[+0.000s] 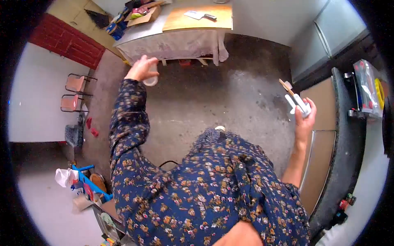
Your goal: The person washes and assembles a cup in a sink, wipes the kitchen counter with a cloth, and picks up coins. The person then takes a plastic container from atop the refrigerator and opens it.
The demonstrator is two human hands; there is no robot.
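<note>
My left hand (142,69) is out over the floor in front of the table, its fingers closed around a small, pale, round thing (151,80), perhaps a glass or cup; motion blurs it. On the right, my right hand (305,117) grips a bundle of white-handled utensils (301,105), with a flat wooden piece (285,86) sticking up among them. Their working ends are too small to make out. Both hands are in the air, apart from any surface.
Ahead stands a cloth-covered table (172,45) bearing a cutting board (184,20), a cleaver (197,15) and a cardboard box (145,18). A dark counter (349,151) runs along the right, near a fridge (308,53). Chairs (76,84) stand left; bare floor (213,98) lies between.
</note>
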